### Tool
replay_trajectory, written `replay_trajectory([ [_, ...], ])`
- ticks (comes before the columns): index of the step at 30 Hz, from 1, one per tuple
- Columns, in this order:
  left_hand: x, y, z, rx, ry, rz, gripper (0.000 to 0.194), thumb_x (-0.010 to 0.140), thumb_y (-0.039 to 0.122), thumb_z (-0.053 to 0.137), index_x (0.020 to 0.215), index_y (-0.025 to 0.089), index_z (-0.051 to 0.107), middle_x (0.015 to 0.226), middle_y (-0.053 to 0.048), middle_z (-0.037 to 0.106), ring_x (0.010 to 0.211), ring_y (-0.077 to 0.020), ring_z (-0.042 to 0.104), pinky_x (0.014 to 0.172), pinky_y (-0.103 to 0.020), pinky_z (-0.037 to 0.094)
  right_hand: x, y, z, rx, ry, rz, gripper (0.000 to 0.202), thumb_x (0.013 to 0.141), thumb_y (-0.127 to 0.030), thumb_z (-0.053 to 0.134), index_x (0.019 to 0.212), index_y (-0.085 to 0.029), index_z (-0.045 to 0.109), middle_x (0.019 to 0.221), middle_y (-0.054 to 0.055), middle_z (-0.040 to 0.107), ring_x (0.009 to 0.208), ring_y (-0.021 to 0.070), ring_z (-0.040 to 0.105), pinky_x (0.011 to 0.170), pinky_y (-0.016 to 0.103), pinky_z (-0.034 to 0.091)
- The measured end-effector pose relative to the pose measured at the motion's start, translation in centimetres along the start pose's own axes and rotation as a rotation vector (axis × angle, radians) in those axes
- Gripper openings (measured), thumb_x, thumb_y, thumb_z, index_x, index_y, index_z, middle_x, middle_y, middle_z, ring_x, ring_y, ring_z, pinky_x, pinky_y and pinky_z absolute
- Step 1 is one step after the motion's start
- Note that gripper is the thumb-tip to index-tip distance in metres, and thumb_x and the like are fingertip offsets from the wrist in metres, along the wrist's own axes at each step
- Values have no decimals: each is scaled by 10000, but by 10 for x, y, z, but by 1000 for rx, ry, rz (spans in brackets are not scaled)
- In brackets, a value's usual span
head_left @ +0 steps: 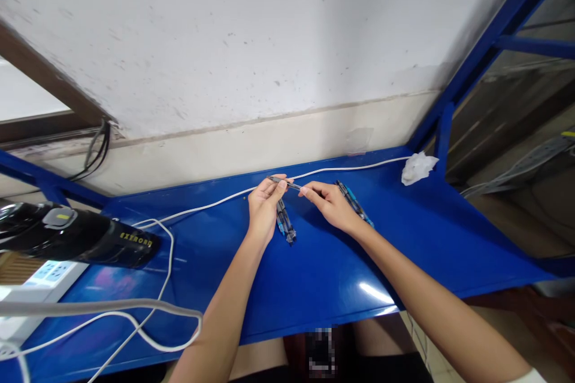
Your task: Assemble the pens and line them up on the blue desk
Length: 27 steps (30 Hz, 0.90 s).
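A slim dark pen (293,185) spans the gap between my two hands, held above the blue table. My left hand (263,206) pinches its barrel between thumb and fingers. At the other end, the thumb and fingertips of my right hand (333,204) close on the pen and hide that end. Beside my left hand lies a small bunch of dark pens (286,226) with blue parts, partly covered by the hand. Another group of dark and blue pens (354,200) rests just beyond my right hand, partly behind it.
The blue table (305,287) meets a stained wall at the back. A black bottle (108,242) and a white power strip (49,281) are at the left. White cables (211,206) cross the table. Crumpled white tissue (418,168) lies by the right frame post (444,137).
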<state>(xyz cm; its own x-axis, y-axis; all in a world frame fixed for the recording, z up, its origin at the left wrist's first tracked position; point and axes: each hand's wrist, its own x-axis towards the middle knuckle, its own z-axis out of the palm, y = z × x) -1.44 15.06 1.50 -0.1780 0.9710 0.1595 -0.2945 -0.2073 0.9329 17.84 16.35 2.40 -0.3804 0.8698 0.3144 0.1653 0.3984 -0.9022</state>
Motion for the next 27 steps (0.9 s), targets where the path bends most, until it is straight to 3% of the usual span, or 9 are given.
replay_trajectory([
  [6,-1,2,1,-25,-14,-6,309,847,360,902,1099,209,807,1108,-95,840,1046,-223,767,1047,-380,537,2,4,1,289,-15,146,401,969,-609,703,932,-217,774,644,-53,442,545,109,347,501,261,277],
  [10,-4,8,5,-36,-97,-7,352,874,426,875,1133,197,806,1190,-138,830,1176,-281,760,1097,-422,517,7,0,-3,601,208,178,366,836,-549,878,855,-234,694,625,-70,454,534,109,366,473,258,345],
  [12,-3,11,3,-32,-112,4,396,914,500,820,1155,187,801,1215,-160,820,1209,-297,750,1091,-428,515,12,-3,-8,714,321,178,395,801,-534,915,813,-239,652,657,-58,503,576,117,442,515,258,423],
  [15,5,15,-9,-46,27,50,447,939,585,757,1123,179,793,1152,-157,827,1157,-279,765,1025,-402,534,27,-6,-16,803,368,210,434,833,-612,868,852,-253,623,821,-11,638,764,161,631,681,295,564],
  [17,12,16,-20,-48,147,96,441,933,587,760,1086,175,787,1080,-133,828,1084,-248,775,969,-367,541,40,-6,-20,845,325,215,454,859,-657,827,886,-267,597,823,-17,642,799,176,664,732,323,591],
  [19,18,16,-31,-45,235,140,423,924,571,772,1068,173,779,1012,-103,818,1018,-216,773,928,-336,539,54,-5,-23,911,265,192,465,874,-663,812,876,-272,561,694,-59,537,639,150,573,648,300,558],
  [23,22,10,-41,41,335,162,432,899,589,783,1018,174,773,921,-68,790,921,-193,756,833,-298,544,68,8,-29,1118,184,205,581,930,-685,716,687,-257,407,550,-104,262,458,109,215,423,238,310],
  [27,19,-1,-37,285,205,176,389,908,550,789,1082,201,779,1043,-96,817,1053,-243,759,957,-361,556,59,28,-34,1282,249,214,615,964,-605,600,613,-264,227,500,-90,208,460,111,100,389,251,241],
])
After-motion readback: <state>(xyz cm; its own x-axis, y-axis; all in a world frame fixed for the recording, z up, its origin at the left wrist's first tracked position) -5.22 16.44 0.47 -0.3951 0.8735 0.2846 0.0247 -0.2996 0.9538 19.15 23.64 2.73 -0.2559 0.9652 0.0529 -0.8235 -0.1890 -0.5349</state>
